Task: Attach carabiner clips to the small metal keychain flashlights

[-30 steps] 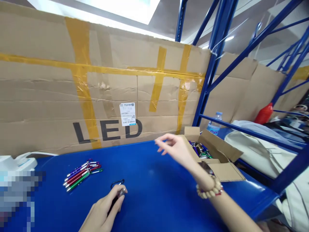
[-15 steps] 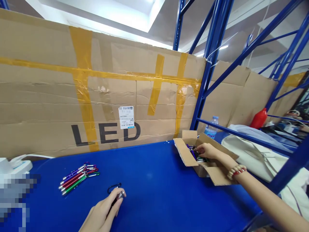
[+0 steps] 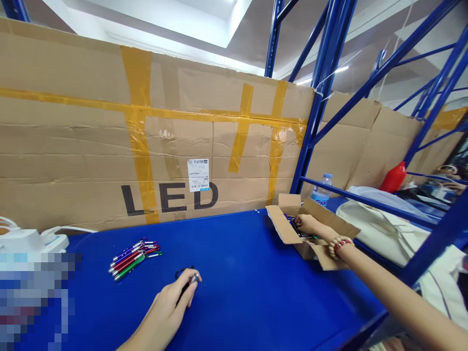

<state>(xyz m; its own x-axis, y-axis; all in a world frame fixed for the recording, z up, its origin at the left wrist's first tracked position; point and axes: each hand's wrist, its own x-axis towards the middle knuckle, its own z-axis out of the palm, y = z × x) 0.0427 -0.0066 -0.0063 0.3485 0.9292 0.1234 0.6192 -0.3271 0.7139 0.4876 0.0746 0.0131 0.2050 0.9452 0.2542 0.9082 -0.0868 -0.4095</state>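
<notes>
My left hand (image 3: 171, 302) is closed on a black keychain penlight (image 3: 193, 278), held just above the blue table. The penlight's silver end pokes out between thumb and forefinger, and a dark carabiner clip sticks out behind. My right hand (image 3: 307, 225) reaches into an open cardboard box (image 3: 283, 227) at the right, its fingers bent among several slim penlights (image 3: 292, 222). What those fingers grip is hard to make out. Left of my left hand, a row of penlights (image 3: 131, 259) in purple, red and green lies side by side, carabiner clips pointing right.
A tall cardboard sheet marked LED (image 3: 171, 197) stands along the table's back. Blue rack posts (image 3: 307, 146) rise behind the box, with a water bottle (image 3: 322, 190) beside them. White power plugs (image 3: 25, 241) sit at the left, and a cream bag (image 3: 383, 229) lies at the right.
The view has turned slightly left, so most things appear shifted right. My right forearm has moved further into the box. My left hand still holds the black penlight.
</notes>
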